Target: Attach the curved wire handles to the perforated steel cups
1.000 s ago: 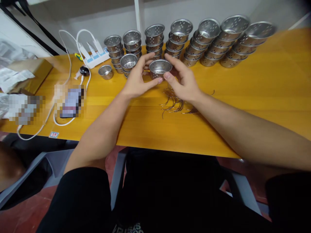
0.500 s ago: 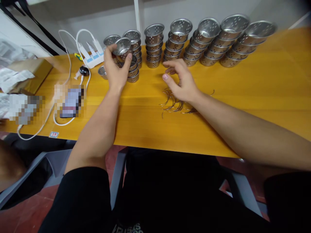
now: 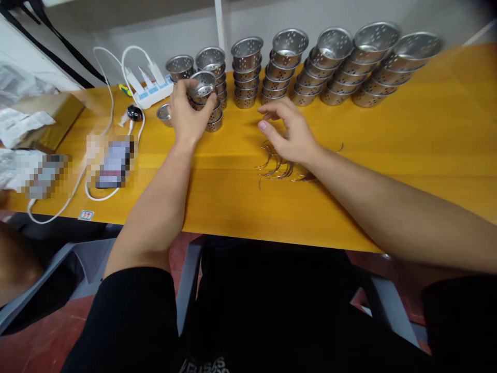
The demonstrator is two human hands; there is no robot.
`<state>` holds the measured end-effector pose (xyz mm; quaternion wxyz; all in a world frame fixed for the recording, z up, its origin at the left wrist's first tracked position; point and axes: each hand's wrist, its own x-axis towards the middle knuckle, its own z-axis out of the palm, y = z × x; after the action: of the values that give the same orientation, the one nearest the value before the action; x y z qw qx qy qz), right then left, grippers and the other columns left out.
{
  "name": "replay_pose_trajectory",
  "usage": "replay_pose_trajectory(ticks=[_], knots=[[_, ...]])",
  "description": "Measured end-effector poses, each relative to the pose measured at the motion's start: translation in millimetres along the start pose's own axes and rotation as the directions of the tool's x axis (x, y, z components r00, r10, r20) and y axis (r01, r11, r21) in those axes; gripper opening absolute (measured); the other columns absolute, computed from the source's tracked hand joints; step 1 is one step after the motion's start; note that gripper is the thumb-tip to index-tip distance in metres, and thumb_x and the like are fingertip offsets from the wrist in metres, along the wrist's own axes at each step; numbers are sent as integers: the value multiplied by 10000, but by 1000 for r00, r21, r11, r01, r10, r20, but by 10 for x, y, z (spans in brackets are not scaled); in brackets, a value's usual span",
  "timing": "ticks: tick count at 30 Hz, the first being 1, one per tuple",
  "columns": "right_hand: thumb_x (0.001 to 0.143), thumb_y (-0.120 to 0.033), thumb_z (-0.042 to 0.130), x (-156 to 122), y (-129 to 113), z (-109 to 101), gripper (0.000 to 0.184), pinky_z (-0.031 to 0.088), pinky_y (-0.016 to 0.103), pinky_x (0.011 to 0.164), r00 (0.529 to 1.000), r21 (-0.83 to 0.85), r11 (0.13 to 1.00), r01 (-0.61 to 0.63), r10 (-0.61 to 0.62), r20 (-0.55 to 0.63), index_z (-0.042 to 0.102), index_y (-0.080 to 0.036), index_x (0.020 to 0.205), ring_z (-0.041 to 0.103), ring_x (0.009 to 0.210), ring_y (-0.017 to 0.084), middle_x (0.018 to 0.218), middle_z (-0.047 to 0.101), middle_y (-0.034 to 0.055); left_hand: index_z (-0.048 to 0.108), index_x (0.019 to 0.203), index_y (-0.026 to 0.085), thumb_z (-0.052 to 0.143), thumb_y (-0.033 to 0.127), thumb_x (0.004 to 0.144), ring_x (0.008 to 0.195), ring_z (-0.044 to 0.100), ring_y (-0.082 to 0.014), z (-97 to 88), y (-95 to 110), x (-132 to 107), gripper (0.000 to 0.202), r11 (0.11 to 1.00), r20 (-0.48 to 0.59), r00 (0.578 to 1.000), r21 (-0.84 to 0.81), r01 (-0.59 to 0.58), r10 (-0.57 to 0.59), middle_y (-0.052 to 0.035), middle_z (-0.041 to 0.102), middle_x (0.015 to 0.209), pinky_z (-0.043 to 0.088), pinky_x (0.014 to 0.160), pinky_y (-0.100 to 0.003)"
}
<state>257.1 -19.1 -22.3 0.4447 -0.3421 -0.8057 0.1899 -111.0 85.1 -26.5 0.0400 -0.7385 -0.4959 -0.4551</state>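
Observation:
My left hand [image 3: 186, 116] is wrapped round a small perforated steel cup [image 3: 202, 85] that sits on top of a short stack of the same cups [image 3: 213, 118] on the yellow table [image 3: 240, 191]. My right hand [image 3: 289, 132] hovers over a loose heap of thin brown wire hooks [image 3: 277, 166], fingers curled and apart, holding nothing that I can see. Behind both hands runs a row of stacked perforated cups [image 3: 287, 65], leaning more toward the right.
A single cup [image 3: 164, 114] stands left of my left hand. A white power strip [image 3: 149, 90] with white cables, a small black object [image 3: 134, 112], a phone [image 3: 112, 163] and a cardboard box [image 3: 50, 116] with crumpled wrapping lie at the left. A chair shows below.
The cup that both hands held a second ago was carried left by my left hand and now rests on the short stack. My right hand let go and stayed above the wire hooks.

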Motion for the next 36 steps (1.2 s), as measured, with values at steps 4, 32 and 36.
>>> replay_pose_trajectory(ticks=[4, 32, 36], knots=[[1223, -925, 554, 0, -14, -14, 737, 587, 744, 1393, 1000, -29, 999, -12, 13, 27, 787, -366, 1643, 754, 1479, 483, 1577, 778, 175, 569, 1438, 449, 522, 908, 1245, 1616, 531, -160, 33, -21, 1, 500, 992, 48, 995, -89, -87, 92, 0, 837, 1287, 377, 1318, -593], [1255, -779, 580, -14, -73, -7, 618, 596, 733, 1391, 1000, -64, 998, -4, 5, 20, 797, -355, 1649, 764, 1470, 482, 1534, 813, 178, 577, 1333, 295, 722, 1020, 1036, 1936, 322, -312, -88, -1329, 58, 796, 988, -338, 929, -20, 152, -150, -205, 808, 1476, 111, 1265, -742], [1252, -820, 574, -13, -38, 6, 646, 597, 721, 1391, 999, -20, 999, 34, -34, -3, 808, -345, 1622, 780, 1423, 471, 1496, 813, 182, 581, 1242, 291, 1116, 696, 750, 1784, 502, -371, -216, -1057, -119, 832, 873, -211, 849, -58, 485, -485, -154, 800, 1523, 227, 1385, -669]])
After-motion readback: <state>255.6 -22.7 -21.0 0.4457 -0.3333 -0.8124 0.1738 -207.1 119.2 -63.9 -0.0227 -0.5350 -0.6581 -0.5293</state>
